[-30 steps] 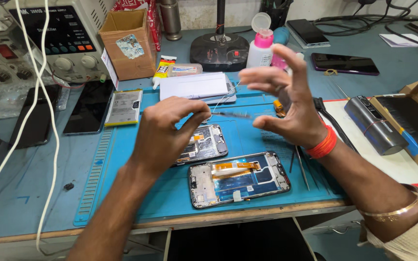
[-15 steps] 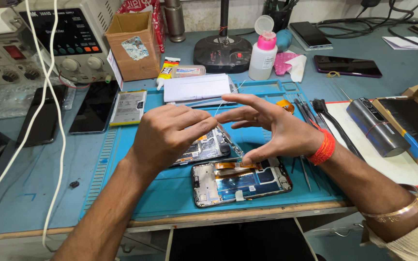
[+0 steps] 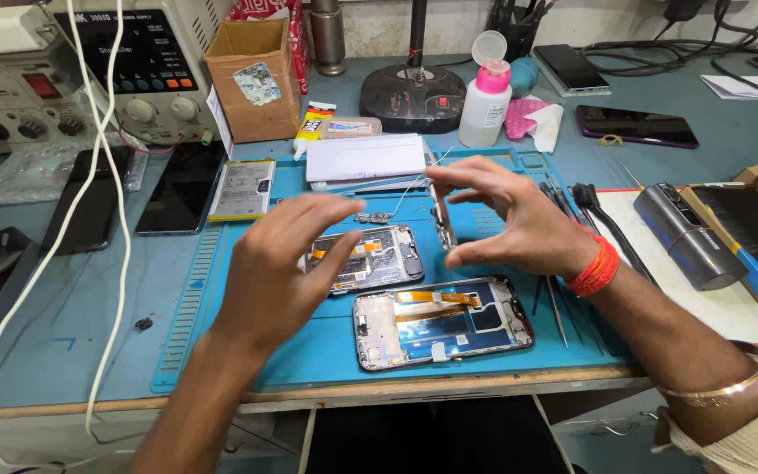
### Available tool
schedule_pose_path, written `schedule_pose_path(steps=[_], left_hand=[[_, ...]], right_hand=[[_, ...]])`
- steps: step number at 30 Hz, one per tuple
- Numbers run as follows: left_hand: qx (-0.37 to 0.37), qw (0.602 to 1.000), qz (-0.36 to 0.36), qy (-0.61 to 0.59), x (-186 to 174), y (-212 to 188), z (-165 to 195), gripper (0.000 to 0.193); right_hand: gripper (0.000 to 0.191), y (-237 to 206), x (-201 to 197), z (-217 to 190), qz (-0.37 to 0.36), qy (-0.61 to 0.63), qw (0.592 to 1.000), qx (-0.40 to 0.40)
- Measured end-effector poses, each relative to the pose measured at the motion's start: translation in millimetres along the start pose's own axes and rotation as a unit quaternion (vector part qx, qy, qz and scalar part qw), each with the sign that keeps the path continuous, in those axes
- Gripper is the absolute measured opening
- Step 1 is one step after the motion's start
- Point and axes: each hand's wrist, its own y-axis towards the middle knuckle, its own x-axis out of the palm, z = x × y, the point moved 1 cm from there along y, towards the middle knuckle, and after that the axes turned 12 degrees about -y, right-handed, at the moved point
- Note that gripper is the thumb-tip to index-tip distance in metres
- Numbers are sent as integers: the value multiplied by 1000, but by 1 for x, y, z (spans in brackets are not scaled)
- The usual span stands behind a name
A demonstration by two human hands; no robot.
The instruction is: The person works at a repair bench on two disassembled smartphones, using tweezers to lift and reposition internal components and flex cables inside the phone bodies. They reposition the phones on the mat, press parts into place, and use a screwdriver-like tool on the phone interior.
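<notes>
Here, right hand (image 3: 519, 219) pinching a thin metal strip (image 3: 442, 219), left hand (image 3: 287, 259) open, empty, just beside it.

The bench is brightly and evenly lit from above, with cool, flat light and only soft, short shadows under the hands onto the blue work mat (image 3: 221, 351). The left hand (image 3: 287, 263) is smeared by motion blur, its fingers ghosted; the right hand (image 3: 515, 219) is sharper. Faint glare sits on the dark phone screens (image 3: 635, 125) at the back. Straight edges bow slightly toward the corners, and the nearest forearms look soft.
</notes>
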Motion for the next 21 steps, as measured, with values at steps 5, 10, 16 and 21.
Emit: schedule_pose_path(steps=[5,10,16,21], left_hand=[[-231,968,8,-97,-9,-40,18,25],[-371,921,-6,-121,-2,-55,17,23],[-224,966,24,-124,-3,-58,21,20],[-310,945,-4,-108,-2,-53,23,13]], right_hand=[[85,3,-3,-2,27,-40,999,16],[87,12,0,-31,54,-129,990,-6],[88,14,36,-77,-28,-191,980,-54],[89,15,57,-87,-112,-242,964,-12]])
